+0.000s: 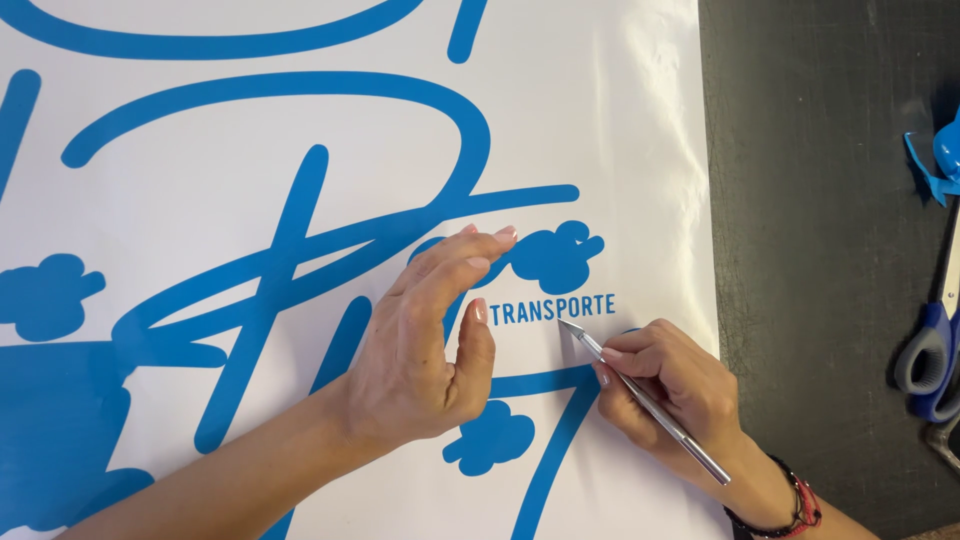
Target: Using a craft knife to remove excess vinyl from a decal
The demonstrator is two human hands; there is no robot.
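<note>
Item one: a large white sheet (620, 120) covered most of the dark tabletop (820, 200), bearing big blue script strokes (300, 200) and several blue cloud shapes (555, 255). A short line of small blue block letters (552, 308) sat just below the cloud near the sheet's right side.

Item two: my right hand (670, 385) was closed round a slim silver craft knife (650, 405), held like a pen. Its pointed tip rested just under the right half of the small letters, touching the sheet or very close to it; I could not tell which. A red and black bracelet (800, 510) circled that wrist.

Item three: my left hand (420, 350) held nothing. It stood on its edge on the sheet, fingers (470, 250) curved and open, thumb raised beside the left end of the small letters. The two hands were apart, with the lettering between them.

Item four: at the right edge, on bare tabletop well clear of the sheet, I noted scissors with blue handles (930, 355) and, above them, a crumpled scrap of blue film (940, 160).
</note>
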